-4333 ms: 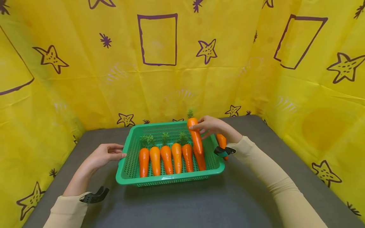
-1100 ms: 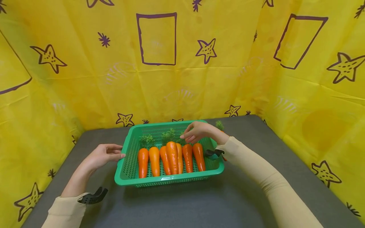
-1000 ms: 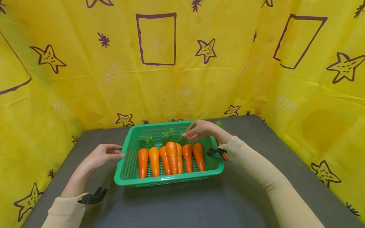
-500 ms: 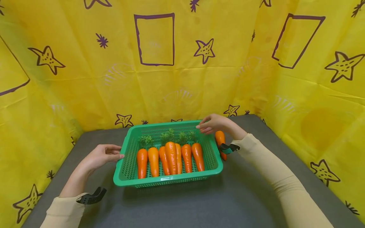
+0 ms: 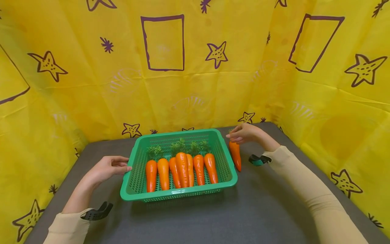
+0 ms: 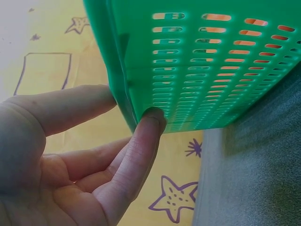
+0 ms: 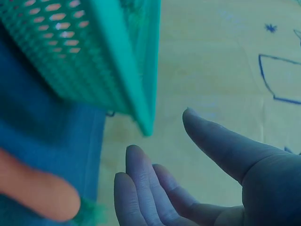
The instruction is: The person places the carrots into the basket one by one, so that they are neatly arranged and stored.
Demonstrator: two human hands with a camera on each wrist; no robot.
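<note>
A green plastic basket (image 5: 179,192) holds several orange carrots (image 5: 182,167) with green tops toward the back wall, one lying on top of its neighbours. At its left side my left hand (image 5: 105,169) pinches the rim; the left wrist view has thumb and a fingertip (image 6: 153,115) on either side of the edge. My right hand (image 5: 246,133) hovers past the basket's right rim, over the leafy end of a carrot (image 5: 235,156) lying on the table. In the right wrist view its fingers (image 7: 136,165) are spread from the thumb with nothing between them.
The dark grey table (image 5: 195,220) extends in front of the basket and to both sides. A yellow cloth (image 5: 164,101) with purple star drawings hangs behind and on both sides. Black clips sit at both wrists of the beige sleeves (image 5: 304,183).
One more carrot has been laid on the row in the basket and let go. My right hand has then moved right, out over the outside carrot. My left hand stays at the rim.
</note>
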